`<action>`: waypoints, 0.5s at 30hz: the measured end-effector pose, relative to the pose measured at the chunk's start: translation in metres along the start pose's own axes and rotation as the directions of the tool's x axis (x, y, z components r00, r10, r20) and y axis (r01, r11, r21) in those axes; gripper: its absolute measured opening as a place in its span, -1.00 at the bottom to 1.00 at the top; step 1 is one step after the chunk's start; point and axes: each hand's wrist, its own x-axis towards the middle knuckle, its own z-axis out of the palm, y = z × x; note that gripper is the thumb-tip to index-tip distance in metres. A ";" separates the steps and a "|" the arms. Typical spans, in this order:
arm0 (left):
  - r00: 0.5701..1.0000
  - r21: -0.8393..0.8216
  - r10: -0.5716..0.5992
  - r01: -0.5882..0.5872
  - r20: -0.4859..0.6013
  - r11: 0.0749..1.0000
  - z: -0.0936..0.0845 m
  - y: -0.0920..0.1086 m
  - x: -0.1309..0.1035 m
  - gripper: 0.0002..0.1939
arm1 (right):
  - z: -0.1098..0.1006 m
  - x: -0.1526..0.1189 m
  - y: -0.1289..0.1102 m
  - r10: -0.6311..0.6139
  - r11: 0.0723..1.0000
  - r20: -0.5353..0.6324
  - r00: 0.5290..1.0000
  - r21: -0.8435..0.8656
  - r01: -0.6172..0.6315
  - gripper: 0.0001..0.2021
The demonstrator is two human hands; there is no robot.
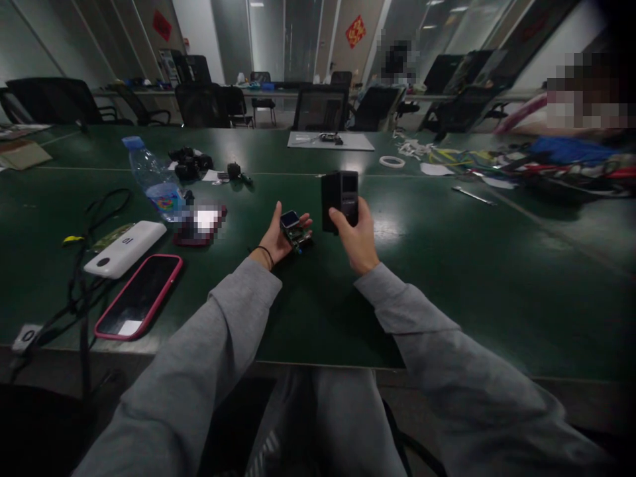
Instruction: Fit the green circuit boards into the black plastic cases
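Note:
My left hand (278, 237) is palm up above the green table, and a small circuit board with a little screen (293, 226) rests on its palm and fingers. To the right, my right hand (358, 240) grips a black box-shaped device (340, 199) upright, thumb on the near side and fingers around the right side. The device has a dark square window near its top. A gap separates the board from the black device. The underside of the board is hidden by my hand.
On the green table (472, 298) at left are a pink-edged phone (142, 298), a white power bank (126, 249), a tilted-looking bottle (156, 179) and black cables. Tangled wires (462, 158) and a metal wrench (473, 195) lie right. A white board (308, 140) lies beyond. People sit farther off.

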 end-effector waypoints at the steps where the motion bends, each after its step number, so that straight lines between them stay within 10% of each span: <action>1: 1.000 0.001 -0.007 0.007 0.008 1.000 0.001 0.000 -0.001 -0.42 | -0.007 0.006 0.009 -0.012 0.998 -0.023 1.000 -0.061 0.011 -0.58; 8: 0.997 0.085 -0.074 0.073 0.014 0.994 0.009 -0.003 -0.006 -0.41 | -0.033 0.005 0.071 0.117 0.923 0.109 0.987 -0.380 -0.067 -0.54; 15: 0.995 0.082 -0.097 0.095 0.030 0.992 0.008 -0.003 -0.005 -0.33 | -0.030 -0.004 0.067 -0.024 0.881 0.211 0.977 -0.457 0.120 -0.44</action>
